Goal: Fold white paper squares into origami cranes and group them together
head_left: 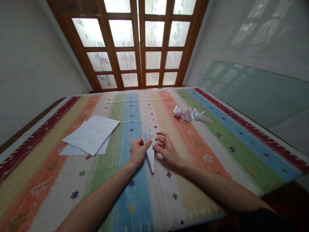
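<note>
A narrow folded piece of white paper point(150, 156), pointed at the near end and split into two points at the far end, is held above the middle of the table. My left hand point(139, 150) pinches its left side, with the thumb lying across the front. On its right side, my right hand point(166, 148) has its fingers bent and slightly apart, the thumb and fingertips at the paper's edge. Whether the right fingertips grip the paper or only touch it is hard to see.
White square paper sheets point(93, 133) lie overlapping on the left. Several folded paper figures point(187, 114) sit together at the back right. A striped, multicoloured cloth point(106, 190) covers the table. Beyond it are wooden doors with frosted panes point(142, 48); a glass panel point(253, 93) runs along the right wall.
</note>
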Motion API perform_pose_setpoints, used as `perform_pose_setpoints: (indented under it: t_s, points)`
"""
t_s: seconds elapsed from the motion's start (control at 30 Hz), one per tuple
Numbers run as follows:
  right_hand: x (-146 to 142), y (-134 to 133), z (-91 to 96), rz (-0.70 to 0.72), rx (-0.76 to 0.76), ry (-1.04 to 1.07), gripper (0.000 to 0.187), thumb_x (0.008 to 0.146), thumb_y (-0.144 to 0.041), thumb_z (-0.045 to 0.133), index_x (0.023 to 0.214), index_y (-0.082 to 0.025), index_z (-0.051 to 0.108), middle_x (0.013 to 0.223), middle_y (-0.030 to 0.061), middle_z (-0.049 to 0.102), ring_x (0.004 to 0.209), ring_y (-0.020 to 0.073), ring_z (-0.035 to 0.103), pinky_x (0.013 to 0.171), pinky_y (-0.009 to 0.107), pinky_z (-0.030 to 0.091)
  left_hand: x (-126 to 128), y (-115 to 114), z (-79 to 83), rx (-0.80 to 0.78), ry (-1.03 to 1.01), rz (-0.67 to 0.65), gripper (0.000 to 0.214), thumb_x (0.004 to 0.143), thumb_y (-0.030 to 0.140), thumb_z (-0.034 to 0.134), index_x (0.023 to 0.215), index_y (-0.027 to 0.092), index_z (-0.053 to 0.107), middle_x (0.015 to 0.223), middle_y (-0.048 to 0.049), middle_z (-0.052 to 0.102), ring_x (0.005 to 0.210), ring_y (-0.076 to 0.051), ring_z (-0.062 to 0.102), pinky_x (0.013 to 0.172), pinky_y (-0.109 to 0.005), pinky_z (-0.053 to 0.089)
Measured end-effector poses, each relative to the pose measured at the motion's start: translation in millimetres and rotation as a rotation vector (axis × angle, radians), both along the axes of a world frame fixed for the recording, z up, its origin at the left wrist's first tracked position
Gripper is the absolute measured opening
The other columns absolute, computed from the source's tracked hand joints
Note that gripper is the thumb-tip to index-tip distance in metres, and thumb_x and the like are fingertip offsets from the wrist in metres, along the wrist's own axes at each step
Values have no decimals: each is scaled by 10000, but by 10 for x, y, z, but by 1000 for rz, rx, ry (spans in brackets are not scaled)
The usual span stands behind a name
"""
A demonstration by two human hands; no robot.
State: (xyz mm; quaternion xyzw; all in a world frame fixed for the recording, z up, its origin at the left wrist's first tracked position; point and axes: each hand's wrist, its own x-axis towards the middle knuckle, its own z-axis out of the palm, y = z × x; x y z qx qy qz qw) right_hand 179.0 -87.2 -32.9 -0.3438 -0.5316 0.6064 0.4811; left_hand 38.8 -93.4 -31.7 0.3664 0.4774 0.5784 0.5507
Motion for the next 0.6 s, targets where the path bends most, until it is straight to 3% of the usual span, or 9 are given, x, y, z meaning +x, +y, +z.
perform_pose_setpoints:
  t_s: [0.27, 0.4, 0.6]
  points:
    - [-5, 34, 16, -62, -63, -8, 481, 648, -275, 750, 997, -256, 420, 682, -88, 522, 549, 93, 525, 520, 220, 445, 18, -37, 39, 67, 79, 16, 277, 607, 382, 779, 631, 151, 629, 559, 14, 612, 483, -99, 502, 473, -208, 381]
    - [15, 52, 20, -42, -93, -1, 488, 620, -256, 747, 963, -261, 401, 639, -108, 519, 505, 91, 522, 484, 214, 429, -4, -26, 32, 90, 72, 3, 299, 622, 404, 771, 594, 159, 600, 536, 29, 571, 480, -90, 480, 469, -205, 364]
    - [35, 46, 24, 15, -71, -2, 403, 733, -418, 675, 985, -259, 403, 664, -87, 536, 480, 94, 530, 453, 220, 422, -26, 19, -15, 74, 62, -19, 375, 615, 429, 780, 540, 181, 509, 453, 57, 499, 394, -82, 441, 406, -203, 316]
